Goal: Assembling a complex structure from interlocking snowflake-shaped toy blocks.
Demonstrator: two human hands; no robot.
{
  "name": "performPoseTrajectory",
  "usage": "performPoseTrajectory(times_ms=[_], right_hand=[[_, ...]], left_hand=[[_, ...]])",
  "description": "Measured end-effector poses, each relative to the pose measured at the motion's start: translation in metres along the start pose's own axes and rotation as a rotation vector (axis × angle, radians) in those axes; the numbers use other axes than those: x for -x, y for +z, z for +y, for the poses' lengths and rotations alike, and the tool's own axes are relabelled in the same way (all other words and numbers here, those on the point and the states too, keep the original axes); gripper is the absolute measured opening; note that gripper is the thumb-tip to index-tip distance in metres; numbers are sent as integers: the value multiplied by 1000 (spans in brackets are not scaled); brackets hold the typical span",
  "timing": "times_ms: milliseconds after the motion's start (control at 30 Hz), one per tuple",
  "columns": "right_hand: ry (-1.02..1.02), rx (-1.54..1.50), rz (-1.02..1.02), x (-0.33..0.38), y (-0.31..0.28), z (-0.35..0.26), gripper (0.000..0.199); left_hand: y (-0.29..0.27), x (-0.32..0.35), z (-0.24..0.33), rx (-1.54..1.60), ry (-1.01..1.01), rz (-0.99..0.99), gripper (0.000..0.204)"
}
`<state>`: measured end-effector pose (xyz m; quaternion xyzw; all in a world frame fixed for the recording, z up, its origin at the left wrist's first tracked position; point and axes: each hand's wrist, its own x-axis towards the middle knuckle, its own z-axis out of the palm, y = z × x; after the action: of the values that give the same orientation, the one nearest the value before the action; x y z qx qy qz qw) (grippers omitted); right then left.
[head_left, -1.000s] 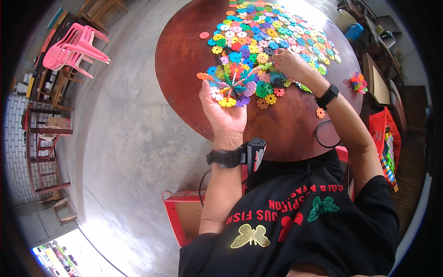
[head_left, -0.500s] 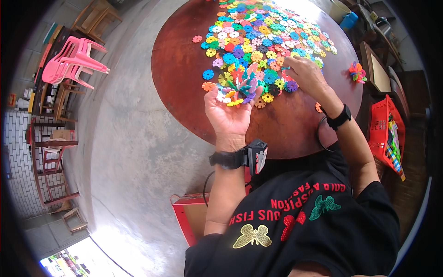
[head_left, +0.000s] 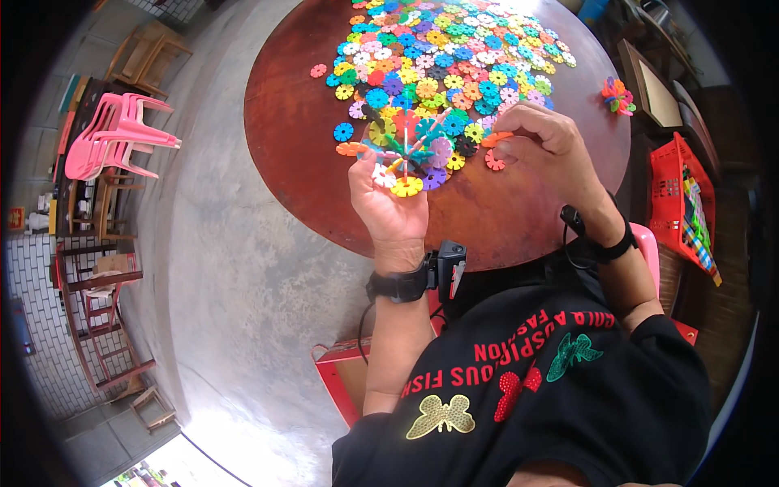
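Note:
My left hand (head_left: 388, 204) holds up a cluster of interlocked plastic flower discs (head_left: 408, 154) in yellow, purple, white, green and pink. Its palm faces up, and the fingers behind the cluster are partly hidden. To the right, my right hand (head_left: 542, 144) pinches an orange flower disc (head_left: 497, 139) between thumb and fingers, a short way from the cluster. Many loose flower discs (head_left: 444, 59) in mixed colours spread over the far part of the round brown table (head_left: 304, 154). A coral disc (head_left: 494, 160) shows just below the orange one.
A finished-looking ball of joined discs (head_left: 618, 99) sits at the table's right edge. Beyond it stand a red plastic basket (head_left: 669, 191) and a wooden-framed board (head_left: 652, 85). Pink stacked chairs (head_left: 114, 138) are at the far left, and a red box (head_left: 337, 373) is by my left elbow.
My right hand has come back from the disc pile, nearer to me, with an orange disc now visible in its fingers. The cluster in my left hand has turned, showing different discs.

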<state>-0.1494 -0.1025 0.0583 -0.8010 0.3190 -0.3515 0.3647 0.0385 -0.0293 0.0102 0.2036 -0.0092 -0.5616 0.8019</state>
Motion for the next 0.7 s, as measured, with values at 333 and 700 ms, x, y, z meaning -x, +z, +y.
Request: performPoseTrajectory(times_ms=[333,700], right_hand=[[-149,283,50,0,24,-10,6],[-227,363,13,2,22,-14,9]], left_hand=[[9,7,-6,-113,39,-117,42],[8,3,-6,-84,-10,-120,37]])
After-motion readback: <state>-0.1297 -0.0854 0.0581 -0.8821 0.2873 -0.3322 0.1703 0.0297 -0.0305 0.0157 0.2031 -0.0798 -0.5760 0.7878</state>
